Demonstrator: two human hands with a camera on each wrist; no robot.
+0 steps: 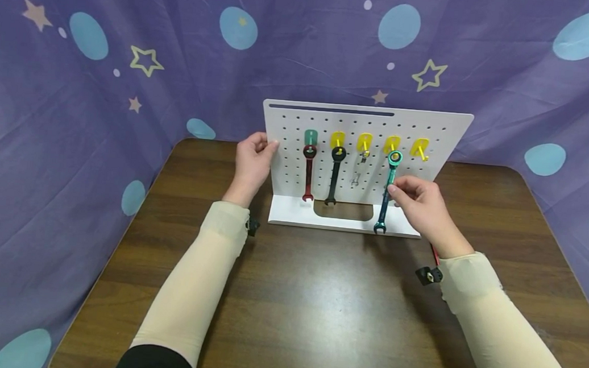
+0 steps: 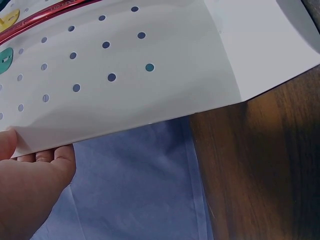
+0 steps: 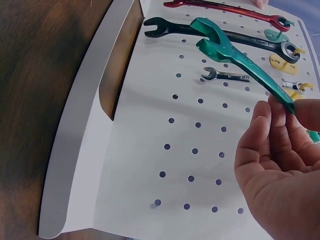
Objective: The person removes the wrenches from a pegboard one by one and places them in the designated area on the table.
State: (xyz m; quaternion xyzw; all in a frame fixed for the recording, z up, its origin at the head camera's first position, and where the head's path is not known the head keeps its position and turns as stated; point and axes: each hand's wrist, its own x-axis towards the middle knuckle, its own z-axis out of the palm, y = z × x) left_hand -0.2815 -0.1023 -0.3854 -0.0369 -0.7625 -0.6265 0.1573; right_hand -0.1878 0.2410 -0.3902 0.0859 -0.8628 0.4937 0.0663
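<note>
My right hand pinches a green wrench by its shaft, thumb against fingers. Its ring end overlaps the fourth hook, a yellow one, in the head view, and the open end points down. Gripped between thumb and fingers of my left hand is the left edge of the white pegboard. A red wrench hangs from the green hook at the left. Beside it a black wrench and a small silver wrench hang from yellow hooks.
A bare yellow hook sits at the right of the row. The pegboard's base, with a cutout, stands on the brown wooden table. Behind it hangs a purple curtain with stars and blue dots. Something thin and red shows near the right wrist.
</note>
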